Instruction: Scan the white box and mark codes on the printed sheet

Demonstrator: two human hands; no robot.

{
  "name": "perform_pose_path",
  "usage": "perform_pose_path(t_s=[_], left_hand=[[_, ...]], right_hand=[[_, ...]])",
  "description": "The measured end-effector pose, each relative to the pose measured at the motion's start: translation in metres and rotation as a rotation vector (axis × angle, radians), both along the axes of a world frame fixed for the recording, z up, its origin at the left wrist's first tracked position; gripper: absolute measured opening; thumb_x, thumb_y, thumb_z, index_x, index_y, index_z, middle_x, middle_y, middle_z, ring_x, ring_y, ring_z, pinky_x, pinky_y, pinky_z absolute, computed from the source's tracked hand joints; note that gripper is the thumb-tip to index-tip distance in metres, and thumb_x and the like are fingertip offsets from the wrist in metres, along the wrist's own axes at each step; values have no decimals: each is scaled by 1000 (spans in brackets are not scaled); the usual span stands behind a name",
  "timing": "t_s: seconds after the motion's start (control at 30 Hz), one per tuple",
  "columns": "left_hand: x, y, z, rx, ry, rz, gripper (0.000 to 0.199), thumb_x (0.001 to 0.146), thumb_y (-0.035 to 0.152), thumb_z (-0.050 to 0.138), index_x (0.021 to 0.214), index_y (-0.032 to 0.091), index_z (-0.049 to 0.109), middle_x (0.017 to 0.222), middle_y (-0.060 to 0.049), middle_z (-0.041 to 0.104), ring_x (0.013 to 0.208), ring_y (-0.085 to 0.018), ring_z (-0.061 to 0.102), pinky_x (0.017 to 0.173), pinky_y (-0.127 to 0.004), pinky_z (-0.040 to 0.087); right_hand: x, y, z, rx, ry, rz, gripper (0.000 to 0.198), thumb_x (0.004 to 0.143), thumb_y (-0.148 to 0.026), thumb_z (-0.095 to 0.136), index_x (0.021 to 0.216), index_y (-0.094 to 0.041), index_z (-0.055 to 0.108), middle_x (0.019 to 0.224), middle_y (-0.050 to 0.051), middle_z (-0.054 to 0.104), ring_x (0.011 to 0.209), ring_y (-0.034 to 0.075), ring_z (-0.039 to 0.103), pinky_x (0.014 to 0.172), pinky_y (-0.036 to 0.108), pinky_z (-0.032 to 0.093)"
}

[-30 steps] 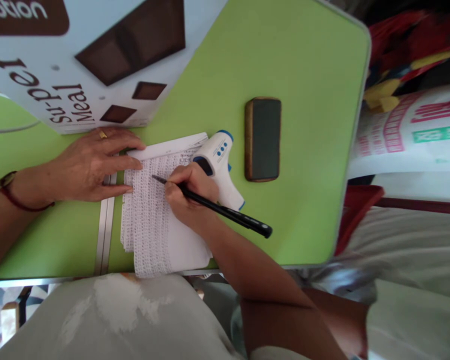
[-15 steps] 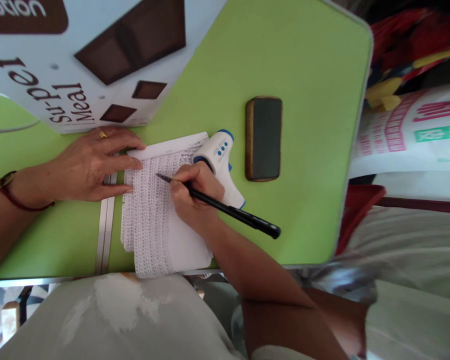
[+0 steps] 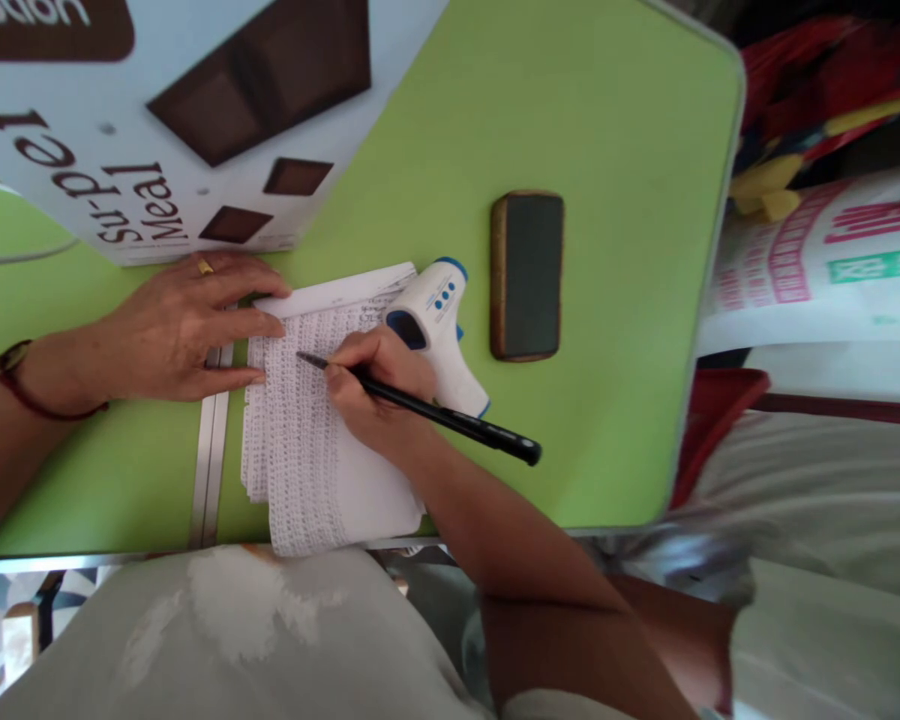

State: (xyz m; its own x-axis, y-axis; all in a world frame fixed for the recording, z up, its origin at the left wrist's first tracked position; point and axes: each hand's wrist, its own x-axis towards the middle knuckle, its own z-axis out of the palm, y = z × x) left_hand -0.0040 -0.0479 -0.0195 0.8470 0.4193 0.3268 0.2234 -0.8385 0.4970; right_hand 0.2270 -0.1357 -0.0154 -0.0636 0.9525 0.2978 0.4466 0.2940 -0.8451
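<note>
My right hand [image 3: 382,385] grips a black pen [image 3: 465,425], its tip over the rows of small handwriting on a notepad [image 3: 300,470]. The pad lies on the green table, its sheets slightly fanned and its lower edge reaching the table's front edge. My left hand [image 3: 187,325] lies flat with fingers spread, fingertips resting on the pad's left edge. A white and blue infrared thermometer [image 3: 446,345] lies just beyond my right hand, which hides part of it and of the page.
On the green table [image 3: 607,430], a phone in a brown-edged case [image 3: 529,275] lies right of the thermometer. A white box [image 3: 120,100] with brown printing stands at the upper left. Beyond the table's right edge is a printed white sack [image 3: 832,255] beside a red container [image 3: 720,420].
My right hand and the pen have shifted a little left across the page, uncovering more of the thermometer. My left hand and the pad have stayed in place.
</note>
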Motion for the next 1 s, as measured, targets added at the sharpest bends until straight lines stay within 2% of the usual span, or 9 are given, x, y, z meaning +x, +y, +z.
perform_pose_path(t_s=[0.23,0.33,0.5,0.63,1.0], left_hand=[[-1,1,-2,36,9,-9,32,95,51,61,120,31,61,135,-11,64,124,-32,62,105,-55,52],[-1,1,-2,29,-4,-5,32,95,51,62,120,31,61,135,-11,64,124,-33,62,107,-56,51],[0,0,-2,13,-10,0,32,94,51,63,118,30,62,134,-10,65,123,-33,63,107,-55,51],[0,0,-2,19,-16,1,32,94,52,64,118,30,63,134,-10,65,123,-33,63,106,-54,52],[0,1,-2,76,-22,-14,33,95,50,63,120,28,62,133,-12,65,122,-32,64,103,-55,54]], right_hand=[[0,0,1,32,-66,-14,15,77,-15,54,69,-25,47,54,-9,50,45,8,44,45,22,38],[0,-1,0,33,-29,0,15,76,-14,54,69,-25,47,53,-9,51,45,8,44,44,22,37],[-1,-1,-2,-4,-8,-59,13,78,-17,54,70,-25,48,54,-9,51,46,8,45,45,22,37],[-1,-1,-2,24,-23,-23,14,77,-16,53,68,-25,46,53,-9,51,45,8,44,44,22,36],[2,-1,-1,-15,-16,-25,16,77,-13,54,72,-26,46,56,-8,49,47,9,43,44,23,36]])
